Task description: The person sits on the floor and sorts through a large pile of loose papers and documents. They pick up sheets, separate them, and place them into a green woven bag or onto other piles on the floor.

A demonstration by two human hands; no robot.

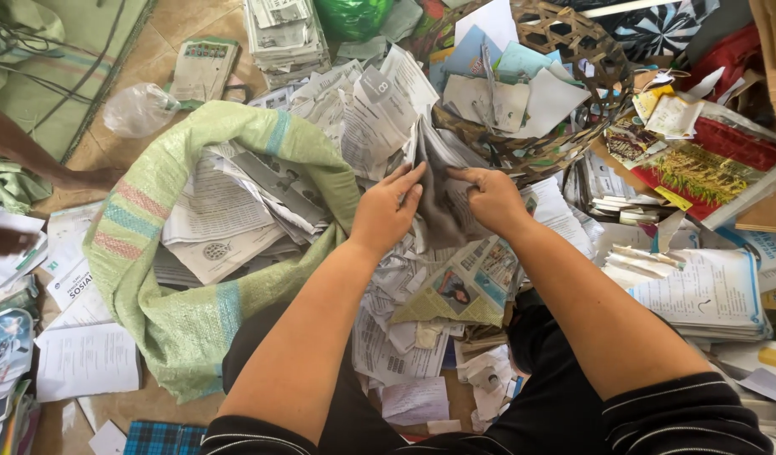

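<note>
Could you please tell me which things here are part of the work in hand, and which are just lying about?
In hand:
left hand
right hand
grey booklet held by both hands
green sack stuffed with papers

Lying about:
woven basket
clear plastic bag
stack of newspapers

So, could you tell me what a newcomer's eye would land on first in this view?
Probably the two hands at centre, the left hand and right hand, gripping a greyish booklet above a heap of loose papers. To their left gapes a pale green woven sack stuffed with printed sheets, and behind the hands stands a woven basket full of more paper.
</note>
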